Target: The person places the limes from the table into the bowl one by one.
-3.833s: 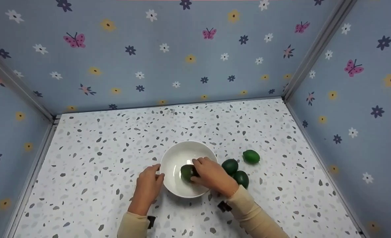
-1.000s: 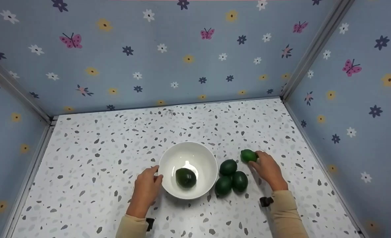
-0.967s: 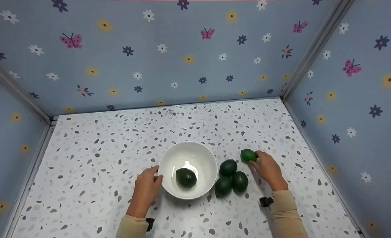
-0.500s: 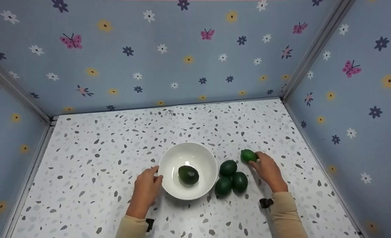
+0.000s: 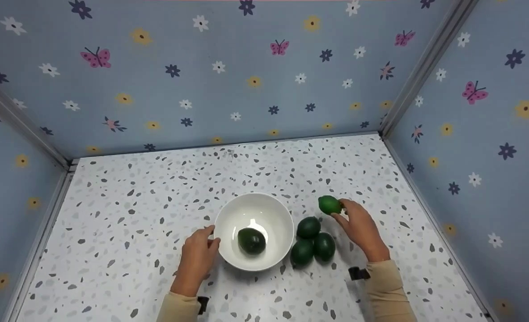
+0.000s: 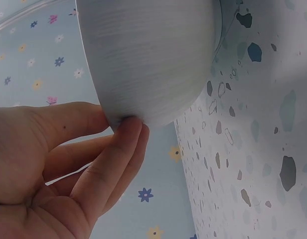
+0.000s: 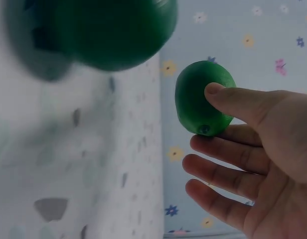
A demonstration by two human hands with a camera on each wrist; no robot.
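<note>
My left hand (image 5: 198, 250) pinches the rim of a white bowl (image 5: 271, 210) at its left side. In the left wrist view, the fingertips (image 6: 130, 125) press against the bowl's outer wall (image 6: 153, 55). A dark green avocado (image 5: 251, 241) lies inside the bowl. On the right, my right hand (image 5: 360, 227) holds a bright green lime (image 5: 329, 205) between thumb and fingers. The right wrist view shows the lime (image 7: 201, 97) raised off the table, with the lower fingers spread loosely below it. Three dark green, avocado-like fruits (image 5: 324, 247) sit clustered between bowl and right hand.
The white speckled table (image 5: 148, 192) is enclosed by blue flowered panels (image 5: 228, 53) at the back and both sides. One dark fruit (image 7: 118, 30) looms close to the right wrist camera. The cluster of fruits stands right beside the bowl's right wall.
Earlier, the right hand was in the bowl with the avocado, then moved right to the lime. Now it has lifted the lime and shifted slightly left. The avocado rocked a little; the left hand stayed.
</note>
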